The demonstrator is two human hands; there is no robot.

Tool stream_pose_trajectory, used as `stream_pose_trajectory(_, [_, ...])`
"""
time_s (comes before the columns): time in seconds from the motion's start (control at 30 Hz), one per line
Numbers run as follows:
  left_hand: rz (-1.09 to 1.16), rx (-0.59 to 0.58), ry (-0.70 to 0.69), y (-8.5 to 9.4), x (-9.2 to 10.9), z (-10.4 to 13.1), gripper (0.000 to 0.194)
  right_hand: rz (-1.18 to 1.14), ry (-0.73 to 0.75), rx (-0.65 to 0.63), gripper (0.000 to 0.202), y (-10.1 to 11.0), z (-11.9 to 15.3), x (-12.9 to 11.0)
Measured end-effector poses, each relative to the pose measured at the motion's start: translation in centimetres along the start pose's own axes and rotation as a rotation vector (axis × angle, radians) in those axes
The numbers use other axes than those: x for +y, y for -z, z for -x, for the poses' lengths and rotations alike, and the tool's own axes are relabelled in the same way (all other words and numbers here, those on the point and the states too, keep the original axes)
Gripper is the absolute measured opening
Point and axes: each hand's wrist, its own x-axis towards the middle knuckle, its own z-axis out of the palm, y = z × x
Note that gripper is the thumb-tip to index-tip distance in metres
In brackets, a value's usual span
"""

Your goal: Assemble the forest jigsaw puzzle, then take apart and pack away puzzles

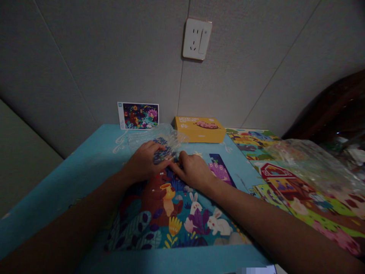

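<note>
Curling at 12 o'clock on the jigsaw puzzle (182, 213), the left hand (144, 161) and right hand (195, 171) adjoin the transparent bag (169, 133); whether either grasps anything cannot be determined. The jigsaw puzzle lies toward the surface (94, 160)'s 6 o'clock edge.

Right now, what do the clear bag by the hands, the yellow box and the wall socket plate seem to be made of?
Clear bag: likely thin, glossy plastic film; it is see-through, crinkled and catches highlights.
Yellow box: probably printed cardboard, fairly smooth; flat faces, straight edges and printed lettering suggest it.
Socket plate: perhaps rigid white plastic, smooth, with neat slots.
</note>
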Motion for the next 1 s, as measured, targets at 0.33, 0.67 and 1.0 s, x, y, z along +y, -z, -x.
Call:
stream_pose_trajectory(0.33, [-0.060, -0.142, 0.028, 0.6, 0.0, 0.1, 0.010, -0.369, 0.059, 0.023, 0.035, 0.5, -0.2, 1.0])
stream_pose_trajectory(0.67, [0.068, -0.071, 0.056, 0.9, 0.8, -0.3, 0.025, -0.997, 0.128, -0.055, 0.032, 0.2, -0.4, 1.8])
stream_pose_trajectory(1.0, [-0.025, -0.073, 0.079, 0.0, 0.1, 0.0, 0.020, -1.143, 0.142, -0.157, 0.031, 0.1, -0.5, 2.1])
